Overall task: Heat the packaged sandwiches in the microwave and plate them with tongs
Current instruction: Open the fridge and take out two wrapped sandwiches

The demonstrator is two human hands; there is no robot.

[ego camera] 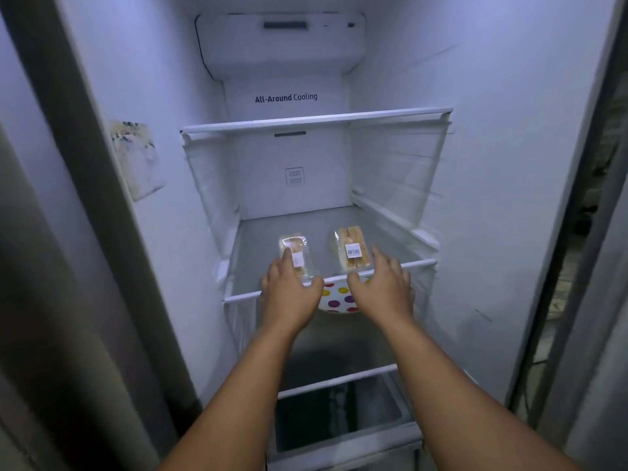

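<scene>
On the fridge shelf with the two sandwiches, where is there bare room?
Bare glass lies behind both packs up to the back wall, left of the left sandwich, and in the gap between it and the right sandwich. The front edge is crowded: left hand, right hand.

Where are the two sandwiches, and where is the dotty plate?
Left sandwich pack [295, 253]: head view, on the wrapper by its white label.
Right sandwich pack [350, 248]: head view, near its barcode label.
Dotty plate [336, 300]: head view, on the spotted face showing between the hands, below the shelf edge.
</scene>
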